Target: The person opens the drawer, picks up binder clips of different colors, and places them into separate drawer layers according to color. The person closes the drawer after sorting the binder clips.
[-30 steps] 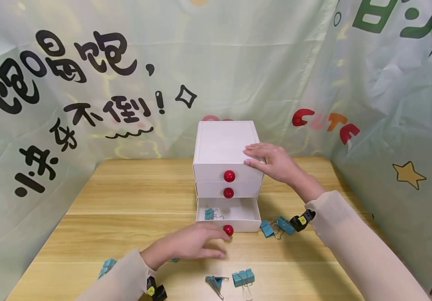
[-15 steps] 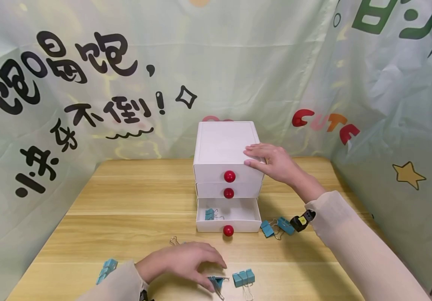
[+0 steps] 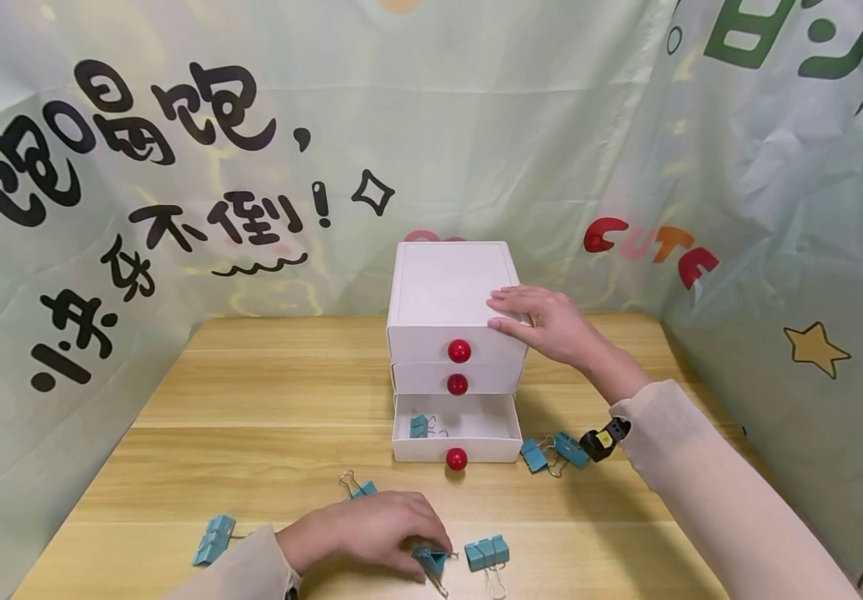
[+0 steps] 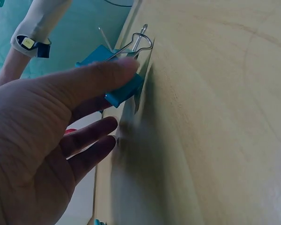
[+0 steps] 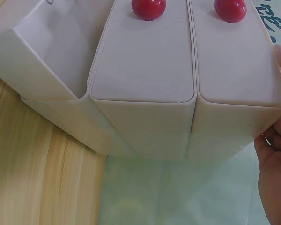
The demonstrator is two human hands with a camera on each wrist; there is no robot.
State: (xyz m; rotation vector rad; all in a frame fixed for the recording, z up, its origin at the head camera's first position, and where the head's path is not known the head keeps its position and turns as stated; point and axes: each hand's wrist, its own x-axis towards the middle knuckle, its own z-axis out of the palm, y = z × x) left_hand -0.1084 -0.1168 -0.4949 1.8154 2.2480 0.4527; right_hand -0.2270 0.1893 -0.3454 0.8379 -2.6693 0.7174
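A teal binder clip (image 3: 431,562) lies on the wooden table near its front edge. My left hand (image 3: 371,527) pinches this clip between thumb and forefinger; in the left wrist view the thumb crosses its teal body (image 4: 125,93), and the other fingers stay off it. Behind stands a white drawer cabinet (image 3: 449,283) with red round knobs. Its bottom drawer (image 3: 419,451) is pulled out and has a teal binder clip (image 3: 419,427) inside; the two upper drawers are closed. My right hand (image 3: 547,323) rests on the cabinet's top right corner, fingers straight across the top.
Another binder clip (image 3: 487,553) lies just right of the pinched one. To the left are a clip (image 3: 213,540) by the sleeve and one (image 3: 363,489) partly behind the left hand. Two clips (image 3: 569,450) sit beside the cabinet's right side. A printed curtain (image 3: 476,125) encloses the table.
My left hand has come away from the bottom drawer's knob, moved toward the front edge and closed its fingers on the binder clip. My right hand has stayed on the cabinet.
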